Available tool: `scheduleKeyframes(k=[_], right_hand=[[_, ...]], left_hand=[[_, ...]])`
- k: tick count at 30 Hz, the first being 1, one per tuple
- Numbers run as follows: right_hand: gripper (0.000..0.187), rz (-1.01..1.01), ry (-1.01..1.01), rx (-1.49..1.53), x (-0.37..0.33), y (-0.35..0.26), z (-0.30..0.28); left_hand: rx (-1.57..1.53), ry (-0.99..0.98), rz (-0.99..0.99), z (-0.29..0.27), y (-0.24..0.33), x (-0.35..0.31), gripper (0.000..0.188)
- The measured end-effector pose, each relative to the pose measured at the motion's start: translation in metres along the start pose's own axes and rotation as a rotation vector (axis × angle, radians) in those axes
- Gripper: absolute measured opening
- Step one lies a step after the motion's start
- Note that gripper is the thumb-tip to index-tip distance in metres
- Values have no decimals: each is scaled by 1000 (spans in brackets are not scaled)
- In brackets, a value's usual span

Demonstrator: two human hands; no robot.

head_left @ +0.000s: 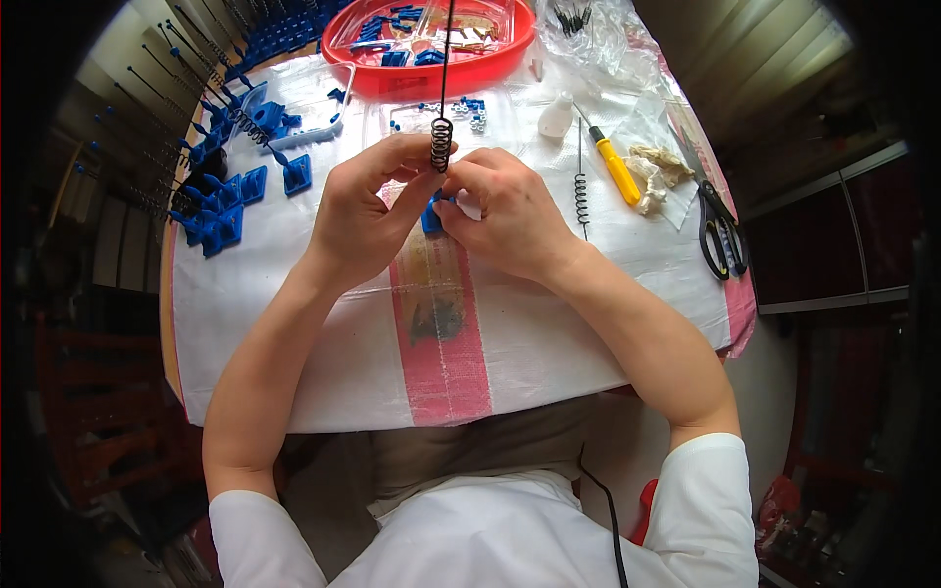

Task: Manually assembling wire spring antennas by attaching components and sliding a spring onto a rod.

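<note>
Both hands meet over the middle of the table. My left hand (368, 201) is closed around the lower end of a black coil spring (442, 145), whose long straight wire rises toward the top of the picture. Close against it, my right hand (515, 211) pinches a small blue plastic piece (432, 218) just beneath the coil. Fingers hide most of that piece and the place where it meets the spring. Another black spring with a straight wire (581, 201) lies on the table to the right of my right hand.
Finished-looking blue bases with springs (211, 211) crowd the left side. A red basin (431, 73) of blue and brass parts stands at the back. To the right lie a yellow-handled screwdriver (618, 171), a small translucent bottle (556, 116), a crumpled cloth (655, 174) and black-handled scissors (720, 230).
</note>
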State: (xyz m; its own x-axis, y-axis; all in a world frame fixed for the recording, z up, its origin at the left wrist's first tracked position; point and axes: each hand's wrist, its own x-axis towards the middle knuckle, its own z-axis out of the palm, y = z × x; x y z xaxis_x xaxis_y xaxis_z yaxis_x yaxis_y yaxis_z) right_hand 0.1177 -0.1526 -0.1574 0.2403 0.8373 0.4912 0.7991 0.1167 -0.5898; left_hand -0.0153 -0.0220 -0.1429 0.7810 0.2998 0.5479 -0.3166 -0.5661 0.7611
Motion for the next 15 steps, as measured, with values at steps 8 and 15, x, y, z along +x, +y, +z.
scheduleKeyframes(k=[8, 15], right_hand=[[13, 37, -23, -20, 0, 0, -1], [9, 6, -23, -29, 0, 3, -1]], left_hand=[[-90, 46, -30, 3, 4, -1, 27], [-181, 55, -110, -2, 4, -1, 23]])
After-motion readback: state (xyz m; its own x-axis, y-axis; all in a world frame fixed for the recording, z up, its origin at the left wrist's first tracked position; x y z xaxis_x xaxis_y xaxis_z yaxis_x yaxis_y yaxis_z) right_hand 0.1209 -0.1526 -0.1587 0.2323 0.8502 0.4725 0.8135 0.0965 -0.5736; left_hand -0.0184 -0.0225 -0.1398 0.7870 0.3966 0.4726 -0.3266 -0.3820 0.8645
